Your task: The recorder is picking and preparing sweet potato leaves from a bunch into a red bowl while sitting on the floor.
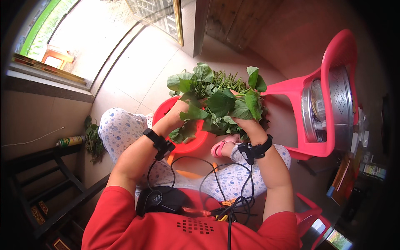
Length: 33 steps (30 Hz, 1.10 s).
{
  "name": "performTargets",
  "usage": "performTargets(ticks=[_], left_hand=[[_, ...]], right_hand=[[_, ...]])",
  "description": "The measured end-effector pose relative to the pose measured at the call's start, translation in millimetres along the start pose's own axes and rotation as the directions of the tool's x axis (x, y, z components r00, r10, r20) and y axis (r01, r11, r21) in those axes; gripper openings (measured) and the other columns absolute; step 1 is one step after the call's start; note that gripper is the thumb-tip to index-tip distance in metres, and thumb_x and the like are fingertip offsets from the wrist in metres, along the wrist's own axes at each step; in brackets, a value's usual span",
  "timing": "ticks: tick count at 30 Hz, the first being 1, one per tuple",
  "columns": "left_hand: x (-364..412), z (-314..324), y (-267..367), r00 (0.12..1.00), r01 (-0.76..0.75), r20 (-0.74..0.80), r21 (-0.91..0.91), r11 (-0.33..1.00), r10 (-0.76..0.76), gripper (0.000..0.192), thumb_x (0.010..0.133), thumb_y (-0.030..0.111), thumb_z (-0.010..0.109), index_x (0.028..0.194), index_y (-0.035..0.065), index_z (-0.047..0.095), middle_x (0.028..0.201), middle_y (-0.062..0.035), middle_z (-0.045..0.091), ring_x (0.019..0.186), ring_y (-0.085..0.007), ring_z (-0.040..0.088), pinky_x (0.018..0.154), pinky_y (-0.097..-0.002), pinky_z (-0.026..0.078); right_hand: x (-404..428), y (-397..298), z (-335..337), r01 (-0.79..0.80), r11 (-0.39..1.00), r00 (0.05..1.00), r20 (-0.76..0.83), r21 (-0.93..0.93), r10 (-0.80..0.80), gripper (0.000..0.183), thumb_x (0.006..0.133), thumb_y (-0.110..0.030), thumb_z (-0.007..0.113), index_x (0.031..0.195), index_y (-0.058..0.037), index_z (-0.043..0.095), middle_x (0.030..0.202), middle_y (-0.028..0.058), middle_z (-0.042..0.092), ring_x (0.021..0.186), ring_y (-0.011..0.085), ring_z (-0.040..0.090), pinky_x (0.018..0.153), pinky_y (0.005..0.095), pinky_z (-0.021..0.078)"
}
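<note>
Green leafy stems, which look like sweet potato leaves [220, 103], are bunched between my two hands above and beyond a red plastic basin [195, 145]. My left hand [183, 108] reaches in from the left side of the bunch and grips it, its fingers mostly covered by leaves. From the right, my right hand [245, 122] holds the leaves from beneath, with large leaves hiding most of its fingers. Behind the bunch, many cut stem ends [231, 79] point away from me. Some leaves hang over the basin's rim, and its contents are mostly hidden.
A pink plastic chair [312, 147] at the right bears metal pans [339, 93]. More greens [93, 140] lie on the floor at the left beside a spray can [71, 141]. Black cables [247, 200] loop over my lap. A doorway opens at the upper left.
</note>
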<state>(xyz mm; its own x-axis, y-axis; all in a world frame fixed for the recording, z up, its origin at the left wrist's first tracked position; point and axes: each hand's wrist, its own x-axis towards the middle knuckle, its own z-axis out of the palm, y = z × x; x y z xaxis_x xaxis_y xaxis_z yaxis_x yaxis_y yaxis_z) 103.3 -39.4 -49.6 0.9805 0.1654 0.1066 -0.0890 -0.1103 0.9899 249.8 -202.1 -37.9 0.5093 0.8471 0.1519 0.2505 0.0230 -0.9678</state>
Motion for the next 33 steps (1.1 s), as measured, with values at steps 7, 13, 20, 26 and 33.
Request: performTargets(ticks=[7,13,20,26,33], left_hand=[[5,7,22,0.916,0.34,-0.161,-0.176,0.924,-0.368,0.023,0.085,0.016,0.065,0.096,-0.0038,0.061,0.085,-0.0103,0.063,0.075,-0.0157,0.053,0.07,-0.0323,0.046],[6,4,1,0.836,0.412,-0.39,-0.016,0.911,-0.385,0.028,0.087,0.028,0.062,0.096,0.0013,0.062,0.069,-0.0084,0.064,0.062,-0.0189,0.061,0.06,-0.0348,0.048],[3,4,-21,0.839,0.392,-0.461,0.145,0.908,-0.289,0.033,0.084,0.038,0.064,0.092,0.0059,0.063,0.069,-0.0117,0.065,0.062,-0.0254,0.064,0.06,-0.0371,0.048],[3,7,0,0.83,0.496,-0.436,0.292,0.818,-0.348,0.031,0.081,0.035,0.066,0.087,0.0042,0.064,0.073,-0.0155,0.065,0.069,-0.0317,0.064,0.064,-0.0417,0.048],[3,6,4,0.833,0.502,-0.454,0.378,0.778,-0.317,0.027,0.077,0.027,0.066,0.084,0.0015,0.064,0.077,-0.0191,0.065,0.075,-0.0368,0.063,0.067,-0.0444,0.048]], right_hand=[[22,13,-21,-0.394,0.745,0.533,-0.526,0.539,0.662,0.013,0.085,-0.018,0.053,0.091,-0.007,0.052,0.078,0.0022,0.053,0.055,0.0136,0.047,0.045,0.0288,0.0359],[26,-31,-71,-0.068,0.991,0.764,-0.633,0.112,0.124,0.024,0.09,-0.028,0.063,0.091,-0.0041,0.059,0.074,0.001,0.051,0.063,0.011,0.049,0.056,0.0269,0.041],[18,-37,3,0.167,0.541,0.976,0.06,-0.824,-0.21,0.015,0.078,-0.013,0.065,0.081,-0.0046,0.053,0.081,0.0105,0.059,0.082,0.0278,0.06,0.07,0.0379,0.0491],[8,-27,14,0.299,0.259,0.937,0.232,-0.918,-0.26,0.006,0.07,-0.003,0.058,0.075,-0.0045,0.055,0.077,0.0106,0.054,0.076,0.0269,0.056,0.069,0.037,0.0483],[4,-5,29,0.211,0.105,0.942,0.174,-0.972,-0.287,0.002,0.069,-0.007,0.057,0.069,-0.0059,0.056,0.075,0.0088,0.053,0.074,0.0235,0.055,0.067,0.0338,0.0478]])
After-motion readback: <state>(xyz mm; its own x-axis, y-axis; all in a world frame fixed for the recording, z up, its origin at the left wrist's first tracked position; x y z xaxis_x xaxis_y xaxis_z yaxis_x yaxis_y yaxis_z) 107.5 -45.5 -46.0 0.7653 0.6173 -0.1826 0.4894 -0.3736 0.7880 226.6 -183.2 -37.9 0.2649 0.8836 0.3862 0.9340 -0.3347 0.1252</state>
